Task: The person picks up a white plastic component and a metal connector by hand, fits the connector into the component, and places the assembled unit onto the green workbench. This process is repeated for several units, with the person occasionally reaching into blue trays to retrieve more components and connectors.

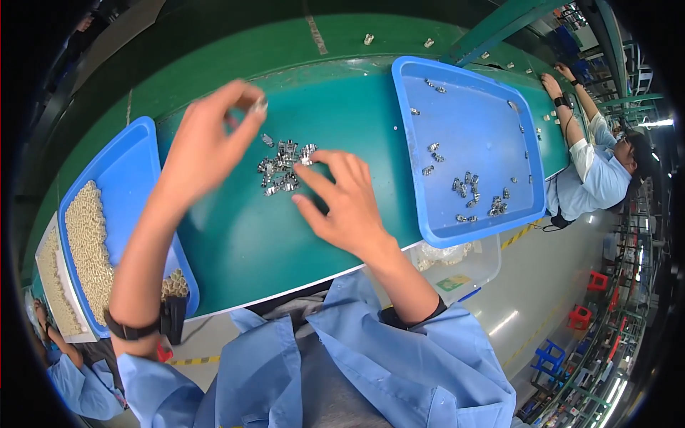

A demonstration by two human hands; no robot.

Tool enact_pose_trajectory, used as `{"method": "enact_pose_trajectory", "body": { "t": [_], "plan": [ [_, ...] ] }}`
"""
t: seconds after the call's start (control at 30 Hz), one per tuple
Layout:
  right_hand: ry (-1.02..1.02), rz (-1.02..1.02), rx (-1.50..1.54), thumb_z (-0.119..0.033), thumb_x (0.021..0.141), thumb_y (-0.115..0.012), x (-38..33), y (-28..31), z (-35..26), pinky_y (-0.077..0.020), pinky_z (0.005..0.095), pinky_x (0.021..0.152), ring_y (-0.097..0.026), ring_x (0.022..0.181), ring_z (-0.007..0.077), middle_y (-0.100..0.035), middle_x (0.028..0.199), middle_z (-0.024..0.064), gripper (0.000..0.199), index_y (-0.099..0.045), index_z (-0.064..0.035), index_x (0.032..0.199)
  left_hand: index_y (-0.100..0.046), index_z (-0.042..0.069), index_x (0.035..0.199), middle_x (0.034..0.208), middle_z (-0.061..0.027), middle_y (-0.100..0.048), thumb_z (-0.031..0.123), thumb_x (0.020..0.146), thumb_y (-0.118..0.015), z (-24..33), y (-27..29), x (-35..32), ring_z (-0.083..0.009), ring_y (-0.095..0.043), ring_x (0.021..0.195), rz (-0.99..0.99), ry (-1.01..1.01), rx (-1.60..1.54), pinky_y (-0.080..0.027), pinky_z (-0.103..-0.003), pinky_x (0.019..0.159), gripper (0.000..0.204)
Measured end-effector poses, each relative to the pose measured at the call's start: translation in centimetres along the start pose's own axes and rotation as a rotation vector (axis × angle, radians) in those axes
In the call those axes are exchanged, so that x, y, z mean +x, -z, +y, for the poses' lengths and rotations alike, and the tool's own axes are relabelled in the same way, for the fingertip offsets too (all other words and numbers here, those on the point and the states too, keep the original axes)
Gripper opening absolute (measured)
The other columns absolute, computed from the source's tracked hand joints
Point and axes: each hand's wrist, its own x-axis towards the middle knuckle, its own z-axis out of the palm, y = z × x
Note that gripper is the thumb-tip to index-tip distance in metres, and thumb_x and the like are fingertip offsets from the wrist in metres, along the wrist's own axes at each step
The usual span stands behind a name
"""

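My left hand [210, 146] is raised over the green work surface [239, 246], blurred by motion. Its thumb and finger are pinched on a small shiny part [260, 106], whose kind I cannot make out. Just to the right lies a loose pile of small silvery metal parts [280, 167]. My right hand [347, 203] rests at the pile's right edge, fingers apart and fingertips touching the outer parts. Nothing is gripped in it.
A blue tray [417, 153] on the right holds scattered metal parts. Another blue tray [150, 153] on the left holds many cream-coloured pieces [87, 250]. A clear bin [485, 264] sits below the bench edge. A co-worker [599, 167] works at far right.
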Motion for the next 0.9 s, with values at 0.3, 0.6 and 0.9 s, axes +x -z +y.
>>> {"method": "enact_pose_trajectory", "body": {
  "t": [0.3,0.6,0.9],
  "plan": [
    [0.05,-0.07,-0.032,-0.008,0.083,-0.077,0.0,-0.6,0.9,-0.0422,0.0442,0.097,-0.059,0.107,0.0292,-0.062,0.113,0.0084,0.029,-0.073,-0.0073,0.112,-0.074,0.004,0.108,0.095,-0.0117,-0.072,0.018,0.092,-0.07,-10.8,-7.9,13.2,-0.03,-0.07,0.09,0.085,0.093,0.138,-0.055,-0.042,0.085,0.022],
    [-0.025,-0.031,-0.04,-0.009,0.082,-0.078,0.1,0.0,0.7,-0.0425,0.0439,0.094,-0.06,0.102,0.0287,-0.063,0.105,0.0075,0.028,-0.071,-0.0074,0.108,-0.075,0.002,0.108,0.097,-0.0145,-0.074,0.023,0.088,-0.073,-11.1,-8.5,13.6,-0.0326,-0.072,0.093,0.088,0.11,0.149,-0.058,-0.043,0.087,0.029],
    [0.024,-0.043,-0.093,-0.011,0.082,-0.08,0.2,-0.3,-0.2,-0.0414,0.0442,0.095,-0.059,0.101,0.0292,-0.062,0.104,0.0079,0.019,-0.073,-0.0076,0.1,-0.072,-0.001,0.113,0.099,-0.0132,-0.071,0.024,0.092,-0.073,-2.8,-1.0,7.2,-0.0242,-0.068,0.092,0.082,0.053,0.046,-0.055,-0.038,0.083,0.034]
  ]
}}
